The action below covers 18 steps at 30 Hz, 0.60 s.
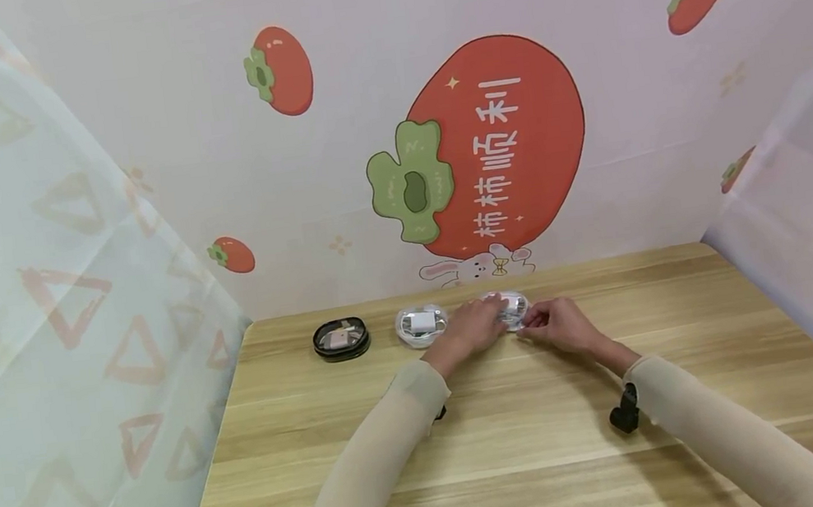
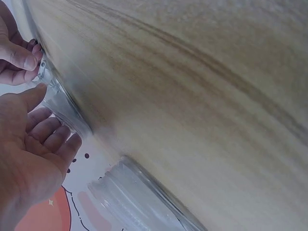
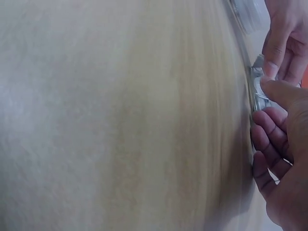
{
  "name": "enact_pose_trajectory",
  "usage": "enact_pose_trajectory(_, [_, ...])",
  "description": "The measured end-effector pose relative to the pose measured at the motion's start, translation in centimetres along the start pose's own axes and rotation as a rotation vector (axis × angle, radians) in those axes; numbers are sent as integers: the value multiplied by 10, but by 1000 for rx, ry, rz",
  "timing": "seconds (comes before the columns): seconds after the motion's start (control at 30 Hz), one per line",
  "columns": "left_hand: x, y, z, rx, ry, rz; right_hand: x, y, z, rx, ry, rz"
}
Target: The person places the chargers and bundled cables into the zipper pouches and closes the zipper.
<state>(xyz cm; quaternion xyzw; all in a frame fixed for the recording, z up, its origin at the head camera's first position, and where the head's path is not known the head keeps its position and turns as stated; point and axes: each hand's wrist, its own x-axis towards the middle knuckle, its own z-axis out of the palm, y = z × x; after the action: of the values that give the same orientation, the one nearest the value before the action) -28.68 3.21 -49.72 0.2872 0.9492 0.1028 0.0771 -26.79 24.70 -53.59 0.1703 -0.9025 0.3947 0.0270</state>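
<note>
At the back of the table, a clear round pack with a white charger and coiled cable (image 1: 513, 305) lies between both hands. My left hand (image 1: 471, 329) holds it from the left, its fingers over the top and partly hiding it. In the left wrist view, the thumb and curled fingers of the left hand (image 2: 38, 149) are around the clear pack (image 2: 65, 108). My right hand (image 1: 561, 325) pinches the pack's near right edge between thumb and fingertips. The right wrist view shows the right hand (image 3: 284, 139) against the pack (image 3: 260, 91).
A second clear pack with a white charger (image 1: 422, 326) sits just left of the left hand. Farther left lies a black-rimmed coiled cable pack (image 1: 341, 340). Printed cloth (image 1: 338, 170) hangs directly behind the wooden table's (image 1: 517, 457) back edge, with more cloth at both sides.
</note>
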Motion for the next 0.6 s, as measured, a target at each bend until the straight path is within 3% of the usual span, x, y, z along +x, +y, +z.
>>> enact_pose_trajectory(0.6, [0,2,-1,23,9,-4,-2,-2,11,-100,85,-11])
